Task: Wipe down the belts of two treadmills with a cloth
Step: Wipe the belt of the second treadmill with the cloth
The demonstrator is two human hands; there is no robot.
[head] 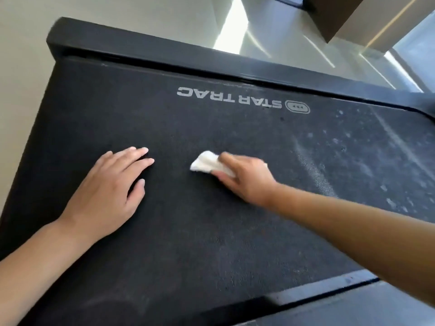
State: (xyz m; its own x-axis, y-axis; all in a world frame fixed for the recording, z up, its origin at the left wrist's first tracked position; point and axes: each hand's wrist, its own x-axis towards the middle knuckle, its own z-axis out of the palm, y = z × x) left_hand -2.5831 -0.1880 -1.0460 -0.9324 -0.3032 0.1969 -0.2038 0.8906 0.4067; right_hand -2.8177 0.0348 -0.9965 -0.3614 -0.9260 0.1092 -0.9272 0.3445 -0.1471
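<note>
A black treadmill belt fills most of the head view, with a white STAR TRAC logo printed upside down near its far end. My right hand grips a small white cloth and presses it onto the belt near the middle. My left hand lies flat on the belt to the left, fingers straight and spread. The belt's right part shows grey dust spots and streaks, while the part around my hands looks darker.
Black side rails frame the belt at the far side and at the near right. A glossy pale floor lies beyond. A brown and beige block stands at the top right.
</note>
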